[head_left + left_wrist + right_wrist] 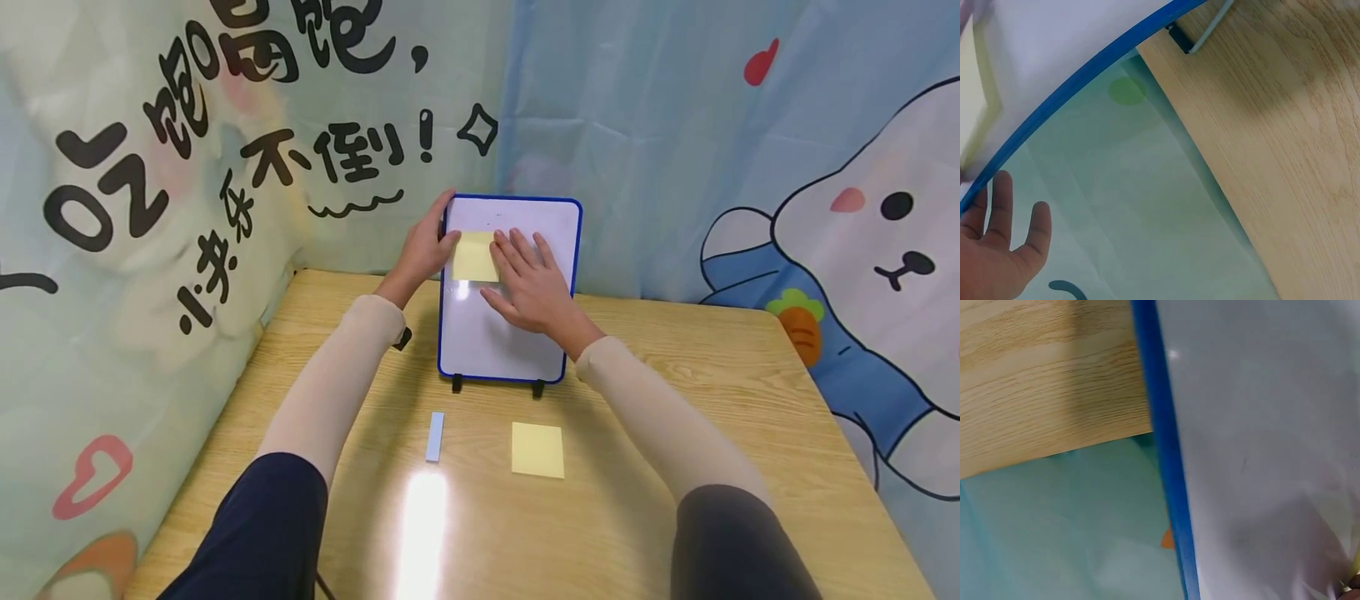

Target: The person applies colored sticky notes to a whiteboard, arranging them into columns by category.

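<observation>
A small whiteboard (495, 342) with a blue frame stands tilted on the wooden table. On its upper left part lies a pale yellow sticky note (474, 258). My left hand (426, 250) grips the board's left edge, thumb in front by the note's left side. In the left wrist view, fingers (1002, 206) of that hand reach behind the blue rim. My right hand (534, 287) lies flat over the board with fingers extended, fingertips right at the note's right edge. Only a bit of it shows at the corner of the right wrist view.
Black feet (537, 389) support the board on the table (675, 375). In front of it lie a narrow light blue strip (435, 437) and a second yellow sticky note (537, 450). A printed curtain (622, 150) hangs behind and to the left.
</observation>
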### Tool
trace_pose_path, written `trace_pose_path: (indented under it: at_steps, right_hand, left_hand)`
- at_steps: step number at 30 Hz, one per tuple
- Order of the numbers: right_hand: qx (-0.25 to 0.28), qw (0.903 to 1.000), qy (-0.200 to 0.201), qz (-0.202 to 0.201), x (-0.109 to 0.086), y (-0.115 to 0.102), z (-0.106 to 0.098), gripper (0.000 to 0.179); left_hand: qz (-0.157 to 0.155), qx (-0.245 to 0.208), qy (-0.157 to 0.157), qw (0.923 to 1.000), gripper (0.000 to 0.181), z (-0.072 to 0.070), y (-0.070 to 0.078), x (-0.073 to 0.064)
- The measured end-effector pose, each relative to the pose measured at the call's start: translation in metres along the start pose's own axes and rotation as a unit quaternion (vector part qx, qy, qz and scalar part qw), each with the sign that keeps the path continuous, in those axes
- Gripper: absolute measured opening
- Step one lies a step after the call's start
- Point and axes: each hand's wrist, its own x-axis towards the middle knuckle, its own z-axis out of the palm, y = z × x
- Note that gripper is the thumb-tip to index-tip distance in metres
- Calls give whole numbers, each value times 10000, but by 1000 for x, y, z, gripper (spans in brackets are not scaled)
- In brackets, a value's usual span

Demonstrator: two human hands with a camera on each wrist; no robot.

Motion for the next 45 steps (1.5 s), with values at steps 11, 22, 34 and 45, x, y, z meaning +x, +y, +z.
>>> trace_pose_path:
  at_steps: [11,22,34,45]
  right_hand:
    - [189,9987,68,-474,20,-15,-4,68]
    - [54,9995,-249,-212,12,-2,-11,69]
    - [-65,9994,-324,116,-5,10,-11,74]
    - [623,9944,701,484,-43,26,-44,71]
  left_hand:
    - [18,69,66,10000,59,-1,-2,-1]
    - [31,132,16,9999,58,-3,2,1]
    - [-70,97,-56,9999,61,-2,3,-4]
    - [606,1509,153,9866,71,-23,-6,-36]
